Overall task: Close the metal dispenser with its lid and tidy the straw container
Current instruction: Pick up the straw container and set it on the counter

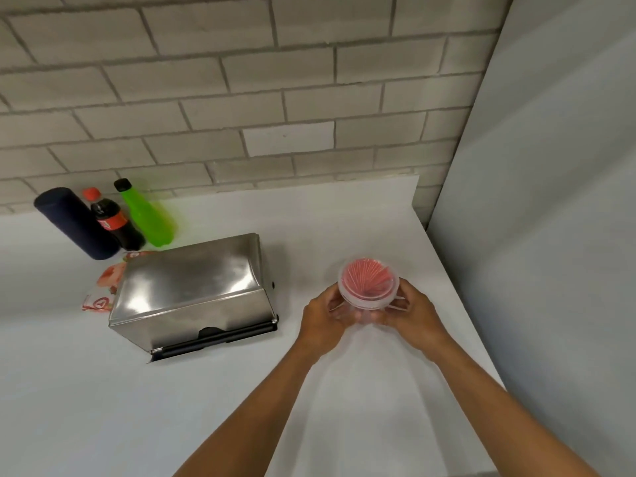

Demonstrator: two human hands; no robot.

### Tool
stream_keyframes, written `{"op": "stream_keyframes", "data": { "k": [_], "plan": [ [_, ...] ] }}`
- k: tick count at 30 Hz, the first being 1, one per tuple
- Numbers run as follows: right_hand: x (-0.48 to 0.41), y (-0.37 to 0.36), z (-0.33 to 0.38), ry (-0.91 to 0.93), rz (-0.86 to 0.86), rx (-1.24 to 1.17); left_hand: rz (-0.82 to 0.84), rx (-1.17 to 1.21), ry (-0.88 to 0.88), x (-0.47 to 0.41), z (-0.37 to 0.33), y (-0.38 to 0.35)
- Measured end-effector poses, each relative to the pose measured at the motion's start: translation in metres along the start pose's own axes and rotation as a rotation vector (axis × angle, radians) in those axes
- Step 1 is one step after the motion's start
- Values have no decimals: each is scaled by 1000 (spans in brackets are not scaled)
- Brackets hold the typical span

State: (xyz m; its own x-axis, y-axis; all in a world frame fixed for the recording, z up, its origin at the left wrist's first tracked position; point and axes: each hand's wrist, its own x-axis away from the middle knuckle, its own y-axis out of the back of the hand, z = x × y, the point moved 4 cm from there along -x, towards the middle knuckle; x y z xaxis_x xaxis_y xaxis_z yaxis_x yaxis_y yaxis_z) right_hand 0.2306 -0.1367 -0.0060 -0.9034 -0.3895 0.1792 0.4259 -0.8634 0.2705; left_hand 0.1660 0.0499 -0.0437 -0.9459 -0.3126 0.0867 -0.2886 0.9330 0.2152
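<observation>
So the metal dispenser (192, 290) looks done to me: its lid is down and it sits shut on the white counter (103, 407), left of centre, with some red-and-white printed packets (103, 287) poking out behind its left end. That half of the job I'd call finished.

What's left is the straw container (369, 283), a clear round plastic tub with pinkish-red straws fanned inside. It's near the right edge of the counter, well apart from the dispenser, and both hands are on it. The left hand (323, 321) is wrapped around its left side and the right hand (414, 318) cups the right side, fingers curled onto the lower part of the tub. A couple of thin pale straws seem to stick out sideways by the right hand (hard to be sure, it's blurry there). I can't tell if the tub is resting on the counter or lifted a bit.

So my guess is we're in the tidying part, not finished yet.

Back by the tiled wall there's a dark blue cylinder (77, 223), a cola bottle (113, 218) and a green bottle (148, 215), untouched.
</observation>
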Motion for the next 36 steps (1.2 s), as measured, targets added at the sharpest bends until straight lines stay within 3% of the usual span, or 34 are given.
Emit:
{"op": "stream_keyframes", "data": {
  "k": [18,36],
  "plan": [
    [-149,39,6,27,124,88,-153,-69,76,-117,-30,-27],
    [-242,39,17,73,134,156,-182,-79,23,-200,-41,-23]
  ]
}}
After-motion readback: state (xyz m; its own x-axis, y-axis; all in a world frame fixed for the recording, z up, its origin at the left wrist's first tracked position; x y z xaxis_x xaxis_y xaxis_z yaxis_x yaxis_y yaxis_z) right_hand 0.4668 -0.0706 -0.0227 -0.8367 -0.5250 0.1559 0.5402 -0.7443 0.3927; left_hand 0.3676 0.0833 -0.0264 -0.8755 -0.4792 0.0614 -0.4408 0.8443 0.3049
